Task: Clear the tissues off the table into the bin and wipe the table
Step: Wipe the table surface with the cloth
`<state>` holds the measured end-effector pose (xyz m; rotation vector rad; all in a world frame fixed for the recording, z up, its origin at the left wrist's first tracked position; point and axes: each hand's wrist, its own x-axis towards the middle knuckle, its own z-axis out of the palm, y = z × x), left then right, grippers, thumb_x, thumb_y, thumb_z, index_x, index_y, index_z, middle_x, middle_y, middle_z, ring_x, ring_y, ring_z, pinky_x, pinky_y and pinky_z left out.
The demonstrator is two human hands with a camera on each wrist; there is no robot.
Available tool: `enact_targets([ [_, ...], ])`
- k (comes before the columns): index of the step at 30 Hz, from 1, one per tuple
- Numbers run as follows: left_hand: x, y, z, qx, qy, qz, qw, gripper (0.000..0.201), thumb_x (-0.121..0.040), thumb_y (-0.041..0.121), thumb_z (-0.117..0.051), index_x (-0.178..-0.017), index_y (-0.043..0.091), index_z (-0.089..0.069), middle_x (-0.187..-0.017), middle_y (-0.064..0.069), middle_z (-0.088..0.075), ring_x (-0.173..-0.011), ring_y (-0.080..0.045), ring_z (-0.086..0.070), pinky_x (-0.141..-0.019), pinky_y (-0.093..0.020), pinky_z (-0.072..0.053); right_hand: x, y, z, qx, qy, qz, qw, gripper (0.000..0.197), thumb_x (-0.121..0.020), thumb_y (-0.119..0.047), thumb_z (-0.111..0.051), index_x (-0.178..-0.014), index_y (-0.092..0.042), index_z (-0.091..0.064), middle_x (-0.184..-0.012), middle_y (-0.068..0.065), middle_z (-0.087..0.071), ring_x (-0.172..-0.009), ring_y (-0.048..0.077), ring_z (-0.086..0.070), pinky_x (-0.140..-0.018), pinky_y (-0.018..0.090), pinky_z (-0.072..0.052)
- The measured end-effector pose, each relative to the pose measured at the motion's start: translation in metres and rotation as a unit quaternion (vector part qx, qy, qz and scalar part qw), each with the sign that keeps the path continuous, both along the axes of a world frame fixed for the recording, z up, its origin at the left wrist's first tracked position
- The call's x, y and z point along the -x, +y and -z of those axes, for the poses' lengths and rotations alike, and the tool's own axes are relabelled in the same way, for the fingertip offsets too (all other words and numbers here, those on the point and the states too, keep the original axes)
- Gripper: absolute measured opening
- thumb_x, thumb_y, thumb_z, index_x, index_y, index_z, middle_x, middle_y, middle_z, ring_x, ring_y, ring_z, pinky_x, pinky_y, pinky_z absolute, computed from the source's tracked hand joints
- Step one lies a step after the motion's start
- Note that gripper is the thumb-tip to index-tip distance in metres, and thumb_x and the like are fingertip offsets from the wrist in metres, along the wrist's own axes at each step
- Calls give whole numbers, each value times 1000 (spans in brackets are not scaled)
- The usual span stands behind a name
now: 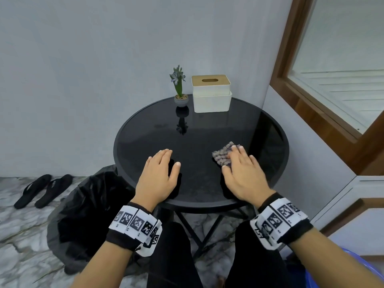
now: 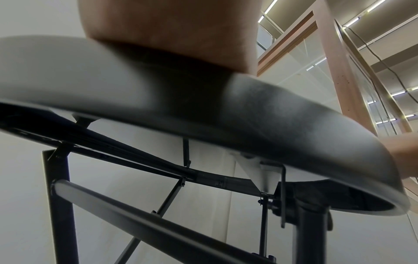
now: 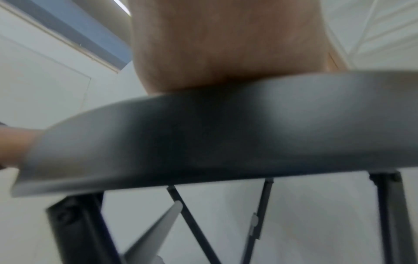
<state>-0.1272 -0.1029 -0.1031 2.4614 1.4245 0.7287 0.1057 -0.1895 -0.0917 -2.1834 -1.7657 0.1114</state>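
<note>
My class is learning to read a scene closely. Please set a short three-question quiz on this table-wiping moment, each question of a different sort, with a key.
1. True or false: loose tissues lie on the table.
2. Which hand presses the cloth? A) left hand B) right hand C) both
3. Fill in: beside the tissue box stands a small potted ____.

Key:
1. False: none show on the tabletop.
2. B: the right hand lies flat on the cloth; the left hand rests flat on the bare glass.
3. Plant, to the left of the box, near the table's far edge.
</note>
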Motion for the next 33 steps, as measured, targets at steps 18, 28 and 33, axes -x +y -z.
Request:
enact_targets([
  [18, 1, -3, -5, 36, -46, -18, 998, 53, -102, 41, -30, -144, 11, -43, -149, 0, -44, -139, -15, -34, -118, -40, -22, 33, -42, 7, -26, -86, -122, 989, 56, -97, -48, -23, -146, -28, -38, -155, -6, -33, -146, 12, -23, -119, 35, -18],
  [28, 0, -1, -3, 41, -59, -14, 997, 53, -102, 43, -29, -144, 13, -43, -149, 1, -44, -140, -13, -34, -118, -40, -22, 81, -36, 8, -32, -79, -86, 993, 59, -96, -41, -26, -142, -10, -45, -149, 12, -43, -141, 25, -37, -116, 45, -29],
  [33, 5, 1, -3, 43, -68, -21, 997, 53, -102, 43, -30, -144, 14, -43, -149, 0, -44, -139, -14, -35, -116, -33, -24, 91, -44, 7, -35, -74, -153, 985, 55, -98, -40, -26, -145, -16, -42, -152, 4, -39, -144, 17, -31, -118, 39, -24],
])
